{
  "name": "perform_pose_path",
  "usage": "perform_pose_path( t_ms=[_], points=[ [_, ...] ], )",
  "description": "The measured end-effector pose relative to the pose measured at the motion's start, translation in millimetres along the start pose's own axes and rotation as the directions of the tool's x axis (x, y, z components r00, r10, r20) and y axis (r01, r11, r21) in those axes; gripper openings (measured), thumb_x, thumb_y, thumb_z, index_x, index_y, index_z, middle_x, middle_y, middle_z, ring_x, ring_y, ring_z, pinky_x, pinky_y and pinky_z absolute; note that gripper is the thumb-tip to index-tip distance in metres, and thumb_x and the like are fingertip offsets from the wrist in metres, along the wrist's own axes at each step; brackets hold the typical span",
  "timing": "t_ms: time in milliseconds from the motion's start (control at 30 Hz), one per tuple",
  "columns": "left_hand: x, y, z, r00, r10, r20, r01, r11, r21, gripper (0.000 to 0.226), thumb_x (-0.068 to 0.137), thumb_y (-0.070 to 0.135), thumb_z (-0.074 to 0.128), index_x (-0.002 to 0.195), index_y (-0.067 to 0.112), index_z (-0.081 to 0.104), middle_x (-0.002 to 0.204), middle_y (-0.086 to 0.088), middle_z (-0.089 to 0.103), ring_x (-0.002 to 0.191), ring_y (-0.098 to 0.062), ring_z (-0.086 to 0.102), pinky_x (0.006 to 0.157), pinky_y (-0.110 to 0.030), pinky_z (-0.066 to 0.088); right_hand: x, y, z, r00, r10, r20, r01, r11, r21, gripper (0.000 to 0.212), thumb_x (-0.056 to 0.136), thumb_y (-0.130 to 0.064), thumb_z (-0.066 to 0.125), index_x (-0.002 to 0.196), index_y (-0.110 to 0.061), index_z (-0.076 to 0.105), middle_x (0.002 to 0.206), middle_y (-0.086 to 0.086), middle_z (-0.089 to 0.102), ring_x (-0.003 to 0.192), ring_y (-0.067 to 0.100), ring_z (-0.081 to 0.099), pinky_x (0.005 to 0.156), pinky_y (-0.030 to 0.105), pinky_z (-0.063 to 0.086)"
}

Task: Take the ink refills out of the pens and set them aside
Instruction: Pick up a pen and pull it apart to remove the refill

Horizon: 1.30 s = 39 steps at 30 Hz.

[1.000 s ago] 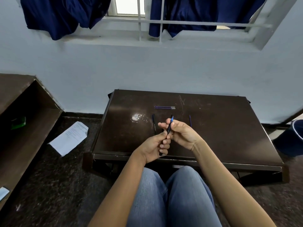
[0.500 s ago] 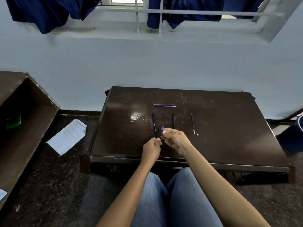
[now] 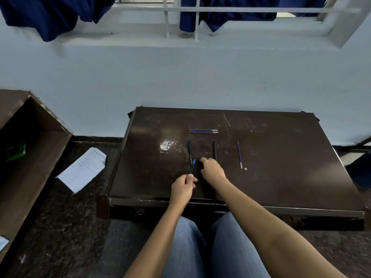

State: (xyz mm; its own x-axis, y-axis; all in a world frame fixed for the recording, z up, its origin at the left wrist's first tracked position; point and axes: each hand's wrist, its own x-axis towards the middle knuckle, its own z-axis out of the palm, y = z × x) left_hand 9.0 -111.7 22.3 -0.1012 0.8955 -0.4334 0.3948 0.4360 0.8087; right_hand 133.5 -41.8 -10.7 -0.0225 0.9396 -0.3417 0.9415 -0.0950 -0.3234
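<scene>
Pinching a blue-tipped pen point(image 3: 192, 167) by its lower end, the left grip point(image 3: 183, 187) sat just beside the right grip point(image 3: 212, 170), whose curled fingers hid any contents, over the tabletop point(image 3: 281, 177), where two refills point(image 3: 203, 131) lay farther back.

The near end of the held pen point(image 3: 192, 167) is buried in the fingers of the left hand point(image 3: 183, 188). The fingertips of the right hand point(image 3: 212, 170) are curled under and hidden by its back; whether anything is pinched there cannot be told. The near end of the black pen point(image 3: 214, 149) is covered by that hand. A pale speck point(image 3: 246, 168) beside the lone refill point(image 3: 239, 153) is too small to be identified. The print on the paper point(image 3: 84, 169) cannot be read. A green object point(image 3: 17, 152) at the far left is lost in shadow. A blue container point(image 3: 359, 171) is cut off by the right edge, and the blue cloths point(image 3: 50, 15) by the top edge.
</scene>
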Motion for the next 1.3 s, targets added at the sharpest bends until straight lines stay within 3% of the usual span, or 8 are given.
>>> perform_pose_path(
  t_ms=[400,500,533,600,667,767,900,1300],
  points=[
    [-1.4,1.1,-2.2,1.0,-0.02,0.023,0.021,0.999,-0.04,0.032,0.102,0.03,0.037,0.09,0.02,0.065,0.075,0.005,0.058,0.071,-0.009,0.053,0.062,-0.021,0.041,-14.3,7.4,17.6,1.0,-0.006,0.006,0.007,0.978,-0.208,0.031,0.095,-0.004,0.049,0.125,-0.008,0.05,0.119,0.017,0.058,0.108,0.034,0.06,0.083,0.039,0.051],
    [0.2,5.4,-4.2,0.999,-0.016,0.049,0.019,0.998,-0.052,0.032,0.101,0.031,0.038,0.089,0.022,0.066,0.075,0.005,0.058,0.071,-0.011,0.053,0.062,-0.024,0.04,-5.2,5.7,4.3,0.989,0.122,0.088,-0.132,0.983,0.125,0.03,0.088,0.001,0.054,0.113,-0.015,0.051,0.108,0.015,0.06,0.097,0.035,0.064,0.078,0.042,0.057],
    [-11.1,9.1,-9.2,0.998,0.003,0.057,0.001,0.998,-0.069,0.032,0.101,0.031,0.038,0.088,0.022,0.066,0.074,0.005,0.058,0.069,-0.01,0.052,0.061,-0.024,0.039,-12.2,4.2,-5.0,0.982,0.158,0.105,-0.187,0.899,0.397,0.03,0.084,0.003,0.058,0.106,-0.016,0.051,0.105,0.016,0.059,0.091,0.034,0.065,0.074,0.044,0.059],
    [-21.0,13.9,-14.2,0.997,0.026,0.078,-0.016,0.992,-0.125,0.031,0.101,0.029,0.039,0.086,0.022,0.066,0.071,0.005,0.057,0.061,-0.008,0.048,0.055,-0.022,0.036,-19.3,0.6,-25.3,0.964,0.205,0.169,-0.247,0.454,0.856,0.032,0.082,0.008,0.061,0.1,-0.015,0.05,0.101,0.017,0.057,0.08,0.03,0.065,0.067,0.045,0.061],
    [-22.1,16.5,-15.8,0.996,0.031,0.09,-0.015,0.985,-0.17,0.032,0.101,0.028,0.04,0.085,0.02,0.066,0.068,0.005,0.054,0.054,-0.006,0.043,0.048,-0.017,0.033,-20.8,0.7,-42.8,0.959,0.178,0.219,-0.212,-0.054,0.976,0.028,0.086,0.012,0.056,0.1,-0.011,0.049,0.094,0.018,0.058,0.074,0.028,0.067,0.064,0.039,0.061],
    [-24.2,18.8,-19.3,0.994,0.035,0.105,-0.015,0.983,-0.184,0.033,0.101,0.029,0.04,0.087,0.019,0.067,0.067,0.005,0.053,0.052,-0.005,0.041,0.046,-0.016,0.032,-26.0,0.4,-61.8,0.973,0.116,0.2,-0.155,-0.312,0.937,0.023,0.091,0.01,0.052,0.103,-0.009,0.049,0.095,0.018,0.061,0.081,0.031,0.069,0.068,0.036,0.062],
    [-27.7,24.1,-19.1,0.992,0.065,0.107,-0.045,0.984,-0.174,0.033,0.101,0.031,0.04,0.088,0.02,0.068,0.068,0.005,0.054,0.053,-0.004,0.042,0.048,-0.017,0.033,-34.3,-5.6,-67.4,0.983,0.061,0.172,-0.152,-0.252,0.956,0.025,0.091,0.008,0.055,0.109,-0.009,0.052,0.101,0.018,0.063,0.087,0.03,0.069,0.074,0.035,0.061],
    [-34.2,35.3,-19.2,0.999,0.006,0.053,0.005,0.977,-0.212,0.031,0.099,0.029,0.042,0.083,0.02,0.067,0.066,0.005,0.051,0.054,-0.009,0.041,0.048,-0.022,0.032,-63.6,-26.0,-51.8,0.999,0.044,0.013,-0.025,0.282,0.959,0.034,0.08,-0.004,0.072,0.11,-0.014,0.059,0.091,0.009,0.07,0.079,0.019,0.069,0.079,0.036,0.058]
  ],
)
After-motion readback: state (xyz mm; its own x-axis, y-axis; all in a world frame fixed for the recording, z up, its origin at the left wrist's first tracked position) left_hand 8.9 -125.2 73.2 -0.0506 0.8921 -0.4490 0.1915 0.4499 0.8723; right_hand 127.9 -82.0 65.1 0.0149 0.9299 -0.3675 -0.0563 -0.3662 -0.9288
